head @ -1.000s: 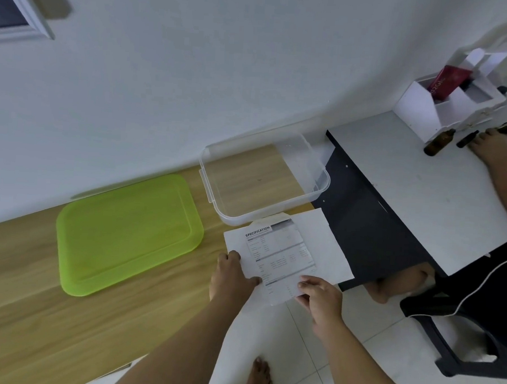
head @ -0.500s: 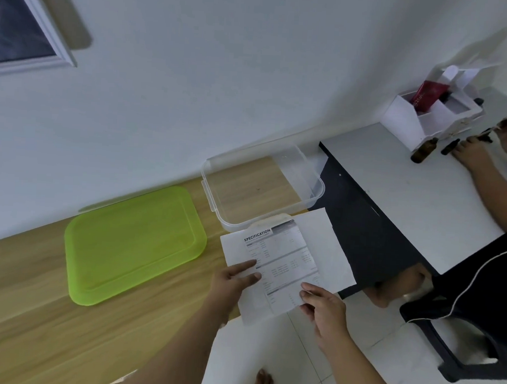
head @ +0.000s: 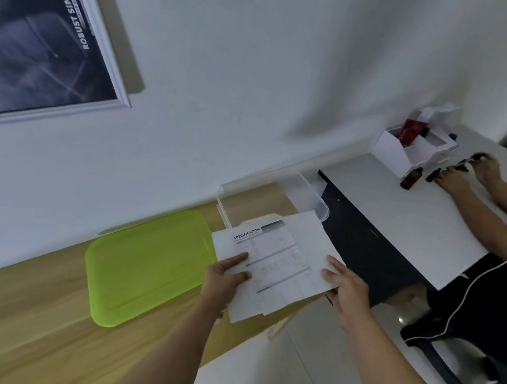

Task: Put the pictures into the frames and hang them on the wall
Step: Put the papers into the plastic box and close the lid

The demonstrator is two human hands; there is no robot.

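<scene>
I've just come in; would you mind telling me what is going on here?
A person holds a few sheets of paper with both hands, the left hand and the right hand, above the edge of a wooden table. The top sheet is headed SPECIFICATION. Behind them lie a clear plastic box and a green lid. One framed picture already hangs on the wall. At the white desk to the right, a second person handles small dark bottles.

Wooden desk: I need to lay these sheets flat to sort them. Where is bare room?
The wooden desk is bare left of and in front of the green lid, to its near edge. The white table is bare between its dark side and the brown bottle. Crowded: the desk's right end, with clear container, sheets, left hand and right hand.
</scene>
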